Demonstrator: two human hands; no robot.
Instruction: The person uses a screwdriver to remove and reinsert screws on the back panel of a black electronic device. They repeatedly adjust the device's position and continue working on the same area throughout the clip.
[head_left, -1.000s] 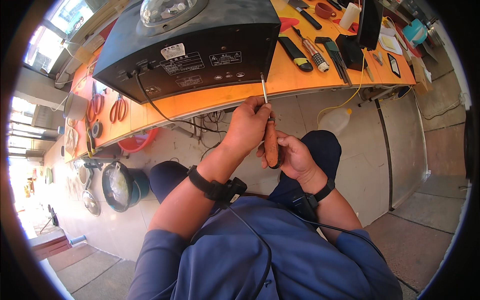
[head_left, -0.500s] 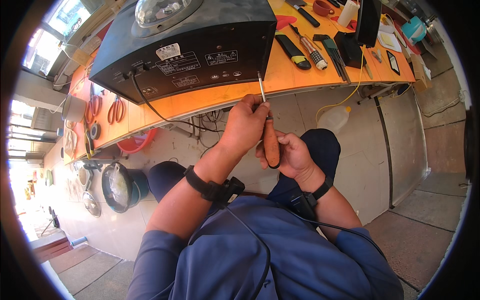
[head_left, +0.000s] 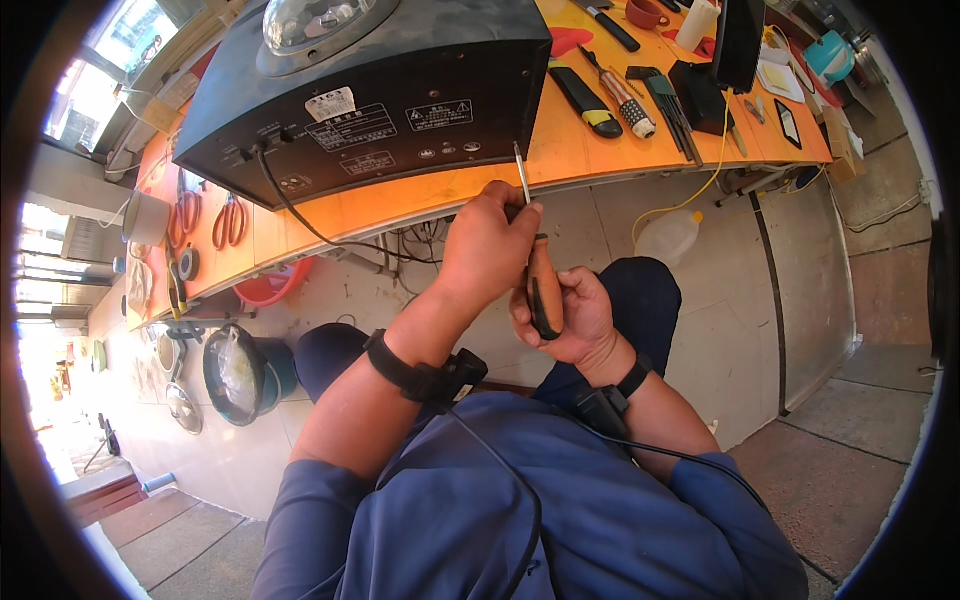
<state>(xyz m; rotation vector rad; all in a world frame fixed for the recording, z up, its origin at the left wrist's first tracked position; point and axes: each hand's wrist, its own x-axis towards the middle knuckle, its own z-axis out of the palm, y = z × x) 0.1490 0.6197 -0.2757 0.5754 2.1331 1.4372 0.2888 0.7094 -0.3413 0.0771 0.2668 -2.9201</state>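
Note:
A screwdriver (head_left: 545,283) with an orange and black handle points away from me, its metal tip at the lower right corner of a black boxy appliance (head_left: 400,75). My left hand (head_left: 487,243) pinches the shaft just ahead of the handle. Around the handle's rear end, the fingers of my right hand (head_left: 575,315) are closed. The appliance sits on the orange workbench (head_left: 430,197), its back panel with labels towards me and a clear dome (head_left: 325,25) on top. A black power cord (head_left: 300,215) runs from that panel down over the bench edge.
Right of the appliance lie a utility knife (head_left: 585,98), a second screwdriver (head_left: 625,100) and a hex key set (head_left: 670,110). Scissors (head_left: 230,222) and tape (head_left: 190,264) lie at the left. A dark bucket (head_left: 245,375) and a pink basin (head_left: 275,283) stand below; a plastic bottle (head_left: 670,238) lies on the floor.
The screwdriver handle has turned about its axis, showing a different side. My right hand's fingers have shifted around it. The appliance has moved very slightly to the left.

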